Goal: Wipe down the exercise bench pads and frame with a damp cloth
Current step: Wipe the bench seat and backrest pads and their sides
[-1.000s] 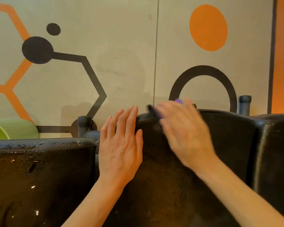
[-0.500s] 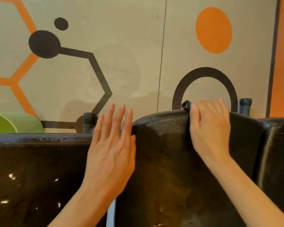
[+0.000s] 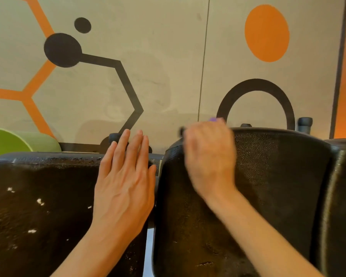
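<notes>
The middle bench pad [image 3: 268,186] stands upright before the painted wall [image 3: 168,56]. At its top left edge the right hand [image 3: 209,156], blurred, curls its fingers over a cloth [image 3: 213,119], of which only a purple scrap and a dark corner show. Left of this pad, the left hand [image 3: 126,182] lies flat with straight fingers on the worn neighbouring pad [image 3: 38,206], holding nothing.
</notes>
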